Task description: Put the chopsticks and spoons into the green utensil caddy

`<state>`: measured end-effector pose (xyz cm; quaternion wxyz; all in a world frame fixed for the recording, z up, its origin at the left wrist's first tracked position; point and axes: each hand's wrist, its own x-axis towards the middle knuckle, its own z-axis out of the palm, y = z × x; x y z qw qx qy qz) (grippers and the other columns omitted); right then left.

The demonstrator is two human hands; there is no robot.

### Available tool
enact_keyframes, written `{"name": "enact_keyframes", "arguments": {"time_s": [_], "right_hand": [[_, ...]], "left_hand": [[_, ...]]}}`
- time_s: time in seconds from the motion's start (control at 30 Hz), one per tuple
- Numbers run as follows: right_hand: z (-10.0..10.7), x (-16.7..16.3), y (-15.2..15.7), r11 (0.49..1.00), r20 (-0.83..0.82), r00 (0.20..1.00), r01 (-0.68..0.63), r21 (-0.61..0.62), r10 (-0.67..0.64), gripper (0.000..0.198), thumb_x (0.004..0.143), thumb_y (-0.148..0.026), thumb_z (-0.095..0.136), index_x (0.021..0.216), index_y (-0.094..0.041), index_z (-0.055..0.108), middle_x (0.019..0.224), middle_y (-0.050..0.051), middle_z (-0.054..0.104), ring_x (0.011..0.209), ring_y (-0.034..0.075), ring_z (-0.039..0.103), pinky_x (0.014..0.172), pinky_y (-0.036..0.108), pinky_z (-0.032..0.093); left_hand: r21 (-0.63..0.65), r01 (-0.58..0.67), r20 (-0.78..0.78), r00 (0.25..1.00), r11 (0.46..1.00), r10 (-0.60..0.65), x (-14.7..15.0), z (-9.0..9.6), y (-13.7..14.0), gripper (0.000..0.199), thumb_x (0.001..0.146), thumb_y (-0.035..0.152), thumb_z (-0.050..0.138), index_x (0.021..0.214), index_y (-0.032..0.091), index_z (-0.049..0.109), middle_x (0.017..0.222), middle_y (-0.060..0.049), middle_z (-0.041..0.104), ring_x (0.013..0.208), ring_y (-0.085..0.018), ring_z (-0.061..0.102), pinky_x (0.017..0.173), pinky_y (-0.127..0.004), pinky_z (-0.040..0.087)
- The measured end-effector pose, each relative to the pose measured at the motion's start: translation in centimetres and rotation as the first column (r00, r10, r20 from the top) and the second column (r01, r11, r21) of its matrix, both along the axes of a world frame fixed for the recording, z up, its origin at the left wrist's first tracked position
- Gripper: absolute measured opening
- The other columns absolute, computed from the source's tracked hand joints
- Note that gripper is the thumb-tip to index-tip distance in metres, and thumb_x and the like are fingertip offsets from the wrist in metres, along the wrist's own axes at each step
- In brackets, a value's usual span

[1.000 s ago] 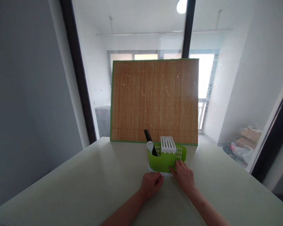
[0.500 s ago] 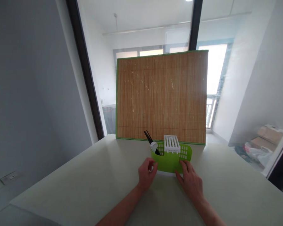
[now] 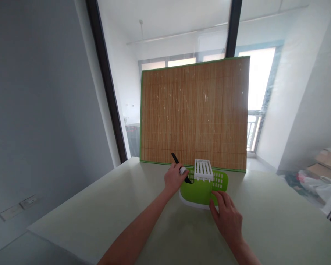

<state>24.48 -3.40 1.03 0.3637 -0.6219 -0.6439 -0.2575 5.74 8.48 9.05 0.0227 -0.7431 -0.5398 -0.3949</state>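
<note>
A light-green utensil basket (image 3: 198, 193) with a white base stands on the table, its slotted back panel showing at the right. At its left end, my left hand (image 3: 175, 179) has its fingers closed about a black utensil (image 3: 175, 158) with a white rounded part (image 3: 183, 170). The utensil leans left, its dark lower part showing inside the basket's rim. My right hand (image 3: 226, 211) touches the basket's front right with its fingertips, thumb apart and fingers bent. A white slatted rack (image 3: 203, 169) with small hooks sits over the basket's middle.
Behind the basket, a bamboo mat (image 3: 194, 114) edged in green stands upright on the pale table (image 3: 121, 206). A wall socket (image 3: 29, 201) is at the lower left. Cardboard boxes (image 3: 329, 162) and plastic bags (image 3: 314, 182) lie beyond the table at the right.
My left hand has risen from the basket's front left to the utensil and closed around it. My right hand stays at the basket's right side. The whole view has shifted slightly.
</note>
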Motion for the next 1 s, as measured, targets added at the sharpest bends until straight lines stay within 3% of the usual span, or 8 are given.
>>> {"name": "enact_keyframes", "arguments": {"time_s": [0.3,0.47,0.57,0.7,0.8,0.87,0.93,1.0], "right_hand": [[-0.3,-1.0,-0.1,0.991,0.01,0.991,-0.136,0.003,0.136,0.022,0.092,-0.028,0.038,0.106,-0.02,0.054,0.102,0.006,0.059,0.093,0.021,0.055,0.069,0.029,0.042],[-0.5,-1.5,-0.1,0.982,0.007,0.983,-0.184,-0.034,0.184,0.02,0.092,-0.026,0.039,0.102,-0.021,0.055,0.096,0.005,0.06,0.091,0.02,0.055,0.069,0.028,0.04],[-0.5,-1.7,-0.2,0.98,0.004,0.981,-0.196,-0.033,0.196,0.02,0.092,-0.027,0.038,0.097,-0.022,0.057,0.092,0.004,0.061,0.089,0.02,0.056,0.067,0.027,0.039],[-0.3,-1.7,-0.4,0.977,0.023,0.977,-0.212,-0.022,0.212,0.023,0.093,-0.027,0.037,0.093,-0.022,0.059,0.088,0.005,0.061,0.087,0.019,0.056,0.066,0.026,0.039],[-0.1,-1.7,-0.6,0.975,0.038,0.974,-0.221,-0.011,0.221,0.024,0.093,-0.027,0.037,0.092,-0.021,0.061,0.085,0.005,0.062,0.084,0.018,0.057,0.066,0.026,0.039],[-0.1,-1.7,-0.6,0.976,0.042,0.975,-0.22,-0.009,0.22,0.026,0.093,-0.028,0.037,0.092,-0.022,0.061,0.084,0.004,0.061,0.083,0.018,0.057,0.065,0.026,0.039],[-0.2,-1.7,-0.6,0.975,0.044,0.974,-0.219,-0.019,0.22,0.026,0.093,-0.03,0.036,0.092,-0.022,0.062,0.083,0.004,0.061,0.083,0.018,0.057,0.065,0.026,0.039],[-0.4,-1.8,-0.6,0.972,0.043,0.972,-0.232,-0.03,0.233,0.026,0.094,-0.031,0.036,0.093,-0.022,0.061,0.084,0.004,0.061,0.083,0.019,0.057,0.065,0.027,0.039]], "left_hand": [[-0.115,0.037,-0.105,0.993,0.993,-0.049,0.1,-0.5,0.8,0.033,0.083,0.053,0.045,0.094,0.025,0.058,0.079,-0.001,0.063,0.076,-0.02,0.057,0.058,-0.025,0.032],[-0.052,0.082,-0.033,0.996,0.995,-0.084,-0.1,-0.4,1.2,0.032,0.086,0.049,0.041,0.092,0.023,0.057,0.075,0.0,0.064,0.069,-0.017,0.059,0.057,-0.024,0.033],[0.049,0.09,0.091,0.991,0.995,-0.094,-0.3,1.5,1.0,0.03,0.085,0.047,0.043,0.092,0.021,0.057,0.074,0.0,0.064,0.066,-0.014,0.058,0.059,-0.022,0.035],[0.211,-0.002,0.158,0.987,0.977,-0.032,-2.2,7.3,0.4,0.032,0.085,0.047,0.042,0.094,0.019,0.055,0.078,-0.001,0.064,0.068,-0.013,0.058,0.063,-0.022,0.037],[0.169,-0.09,-0.041,0.994,0.981,0.098,-5.5,11.2,0.5,0.03,0.083,0.044,0.045,0.096,0.02,0.057,0.081,-0.002,0.064,0.075,-0.017,0.059,0.065,-0.024,0.038],[0.026,-0.145,-0.27,0.952,0.989,0.146,-8.5,11.9,0.9,0.027,0.079,0.04,0.048,0.094,0.021,0.059,0.085,-0.002,0.064,0.082,-0.02,0.059,0.068,-0.026,0.038],[-0.162,-0.225,-0.458,0.879,0.961,0.129,-11.8,10.8,1.3,0.026,0.074,0.037,0.05,0.092,0.022,0.06,0.091,-0.003,0.065,0.088,-0.022,0.058,0.071,-0.027,0.039],[-0.302,-0.31,-0.547,0.831,0.901,0.102,-14.9,8.3,1.4,0.026,0.069,0.034,0.052,0.091,0.023,0.062,0.094,-0.005,0.066,0.09,-0.024,0.059,0.071,-0.029,0.041]]}}
